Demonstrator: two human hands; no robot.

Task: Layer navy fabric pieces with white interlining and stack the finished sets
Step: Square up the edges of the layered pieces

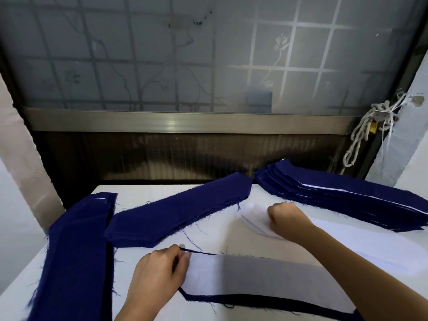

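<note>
In front of me lies a white interlining piece (266,276) on top of a navy piece whose edge (254,298) shows below it. My left hand (159,272) rests on the left tip of this set, its fingers curled at the edge. My right hand (286,220) grips the top of a pile of white interlining (252,218) with curled fingers. A stack of loose navy pieces (180,212) lies at centre left. The stack of layered sets (342,198), navy with white edges showing, sits at the back right.
Another navy stack (76,256) runs along the left side of the white table (148,195). Loose threads lie scattered on the table. Behind it is a dark wall panel under a frosted window (185,54), and knotted cords (370,128) hang at the right.
</note>
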